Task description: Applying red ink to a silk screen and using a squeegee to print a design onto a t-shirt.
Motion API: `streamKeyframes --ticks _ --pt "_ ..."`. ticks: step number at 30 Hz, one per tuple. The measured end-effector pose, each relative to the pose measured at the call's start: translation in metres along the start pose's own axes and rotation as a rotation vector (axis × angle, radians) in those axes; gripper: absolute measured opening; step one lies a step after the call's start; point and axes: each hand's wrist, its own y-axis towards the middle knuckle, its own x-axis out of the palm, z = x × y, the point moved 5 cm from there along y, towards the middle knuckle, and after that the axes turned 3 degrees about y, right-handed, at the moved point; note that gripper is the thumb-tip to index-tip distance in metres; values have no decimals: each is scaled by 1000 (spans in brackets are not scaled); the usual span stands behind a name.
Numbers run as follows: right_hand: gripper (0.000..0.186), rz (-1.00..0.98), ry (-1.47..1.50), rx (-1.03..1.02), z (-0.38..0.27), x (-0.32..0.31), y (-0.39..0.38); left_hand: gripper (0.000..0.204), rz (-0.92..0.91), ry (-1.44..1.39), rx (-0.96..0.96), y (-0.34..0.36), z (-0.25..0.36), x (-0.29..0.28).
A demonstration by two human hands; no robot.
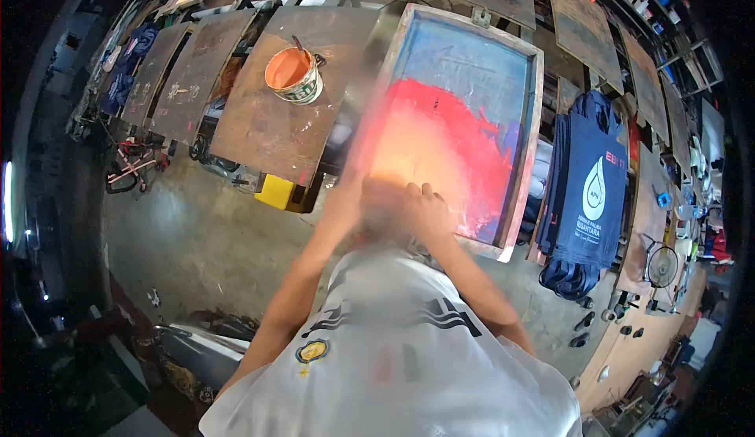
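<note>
Red ink (476,134) lies across the mesh (480,51), turning to orange and pale yellow toward the near left, with blue showing at the far end and a strip of it along the right. A worn frame (537,91) borders the mesh; the whole stands ahead of the person and slightly to the right, its far end tilted a little rightward in view.

Both hands are at the near end of the frame, close together. The right hand (429,210) has its fingers bent, knuckles up, beside the pale yellow part of the ink. The left hand (354,205) is just to its left and smeared by blur; the gap between them is blurred too, so I cannot tell how its fingers stand, or whether either hand grips anything.

To the left, a bucket (303,79) of orange ink, a stick leaning in it, stands on a brown board (267,134). A yellow box (275,193) sits below that board's near edge. Right of the frame, dark blue bags (590,189) lie stacked, the top one printed in white. The person wears a white shirt (464,366) with black stripes at the shoulders.
</note>
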Motion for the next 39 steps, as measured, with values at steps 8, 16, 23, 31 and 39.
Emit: streamKeyframes --ticks 8,16,23,31,39 --pt "17 51 217 -48 28 -8 -17 44 -118 58 -2 -7 18 -7" --pt "40 449 437 130 56 -37 -43 41 -1 173 634 111 104 -17" --pt "52 311 437 504 103 -26 -62 56 -198 270 755 160 165 31" --pt "41 102 425 494 117 -31 -8 52 -181 163 611 152 113 3" --pt "36 14 9 40 103 -30 71 54 130 -716 145 78 63 -18"
